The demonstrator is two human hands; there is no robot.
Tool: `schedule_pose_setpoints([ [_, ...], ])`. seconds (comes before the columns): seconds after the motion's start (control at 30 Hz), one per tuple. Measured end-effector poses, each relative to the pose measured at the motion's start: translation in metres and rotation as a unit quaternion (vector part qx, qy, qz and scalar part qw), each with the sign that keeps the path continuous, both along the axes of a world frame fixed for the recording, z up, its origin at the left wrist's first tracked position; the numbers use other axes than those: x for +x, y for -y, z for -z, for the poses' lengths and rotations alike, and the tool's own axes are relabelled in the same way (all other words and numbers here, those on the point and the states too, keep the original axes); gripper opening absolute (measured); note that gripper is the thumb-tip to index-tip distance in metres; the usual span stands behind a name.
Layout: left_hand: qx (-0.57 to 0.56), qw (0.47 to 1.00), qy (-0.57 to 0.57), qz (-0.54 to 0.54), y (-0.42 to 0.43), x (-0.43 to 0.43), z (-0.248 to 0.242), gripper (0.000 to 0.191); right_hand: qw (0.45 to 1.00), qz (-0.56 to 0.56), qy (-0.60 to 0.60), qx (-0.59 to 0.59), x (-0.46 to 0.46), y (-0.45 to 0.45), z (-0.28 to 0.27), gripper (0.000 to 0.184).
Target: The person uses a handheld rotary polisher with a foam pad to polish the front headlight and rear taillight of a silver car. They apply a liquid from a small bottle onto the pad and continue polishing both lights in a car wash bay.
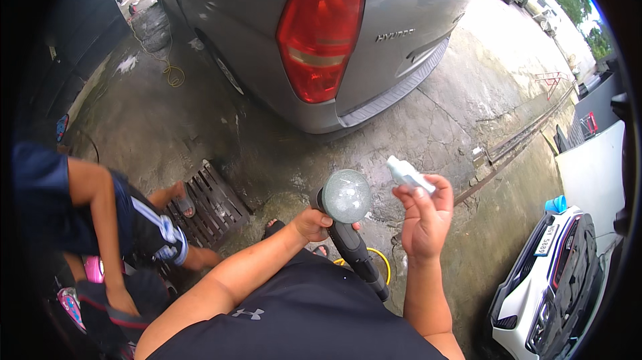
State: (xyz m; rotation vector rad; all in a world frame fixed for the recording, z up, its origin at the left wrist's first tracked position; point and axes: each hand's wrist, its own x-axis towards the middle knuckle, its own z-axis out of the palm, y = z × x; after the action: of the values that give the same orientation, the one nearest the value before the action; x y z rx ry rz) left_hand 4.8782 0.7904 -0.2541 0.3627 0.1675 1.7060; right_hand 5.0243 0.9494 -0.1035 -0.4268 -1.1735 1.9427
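Note:
My left hand [312,224] grips a black handheld polisher [352,249] just below its head. The round grey-green pad [346,196] faces up at me, with several white wet-looking dabs on it. Its body slants down to the right, in front of my dark shirt. To the right of the pad, my right hand [426,214] holds a small whitish plastic bottle [407,173] between thumb and fingers. The bottle is tilted, its narrow end up and left, apart from the pad. Beyond both hands stands the rear corner of a grey Hyundai van [251,34] with a red tail light [323,34].
At left, a person in dark clothes [45,199] bends over dark cloth beside a metal drain grate [210,209]. A yellow cord [385,264] loops near my feet. At right are a white car [521,300], a blue bucket [555,204] and a floor rail [526,127].

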Motion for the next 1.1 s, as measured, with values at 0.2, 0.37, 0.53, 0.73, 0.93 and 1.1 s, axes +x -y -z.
schedule_pose_setpoints([
  [0.2, -0.001, 0.998, -0.008, -0.061, -0.003, -0.042, 0.01, 0.094, 0.97, -0.117, 0.15, -0.153, -0.052, 0.01, 0.072, 0.026],
  [0.37, -0.029, 0.99, -0.049, -0.13, -0.007, -0.097, 0.028, 0.092, 0.939, -0.195, 0.263, -0.105, -0.112, 0.01, 0.107, 0.033],
  [0.53, -0.139, 0.971, -0.074, -0.179, 0.0, -0.16, 0.024, 0.073, 0.901, -0.277, 0.325, 0.076, -0.144, 0.007, 0.108, 0.083],
  [0.73, -0.315, 0.885, -0.039, -0.34, -0.021, -0.198, 0.002, 0.034, 0.704, -0.095, 0.471, 0.523, -0.179, 0.026, 0.133, 0.096],
  [0.93, -0.259, 0.829, -0.224, -0.442, -0.036, -0.237, 0.032, 0.075, 0.747, -0.13, 0.425, 0.495, -0.243, -0.014, 0.183, 0.077],
  [1.1, -0.193, 0.835, -0.27, -0.439, -0.023, -0.277, 0.092, 0.128, 0.793, -0.16, 0.302, 0.504, -0.288, -0.03, 0.22, 0.078],
])
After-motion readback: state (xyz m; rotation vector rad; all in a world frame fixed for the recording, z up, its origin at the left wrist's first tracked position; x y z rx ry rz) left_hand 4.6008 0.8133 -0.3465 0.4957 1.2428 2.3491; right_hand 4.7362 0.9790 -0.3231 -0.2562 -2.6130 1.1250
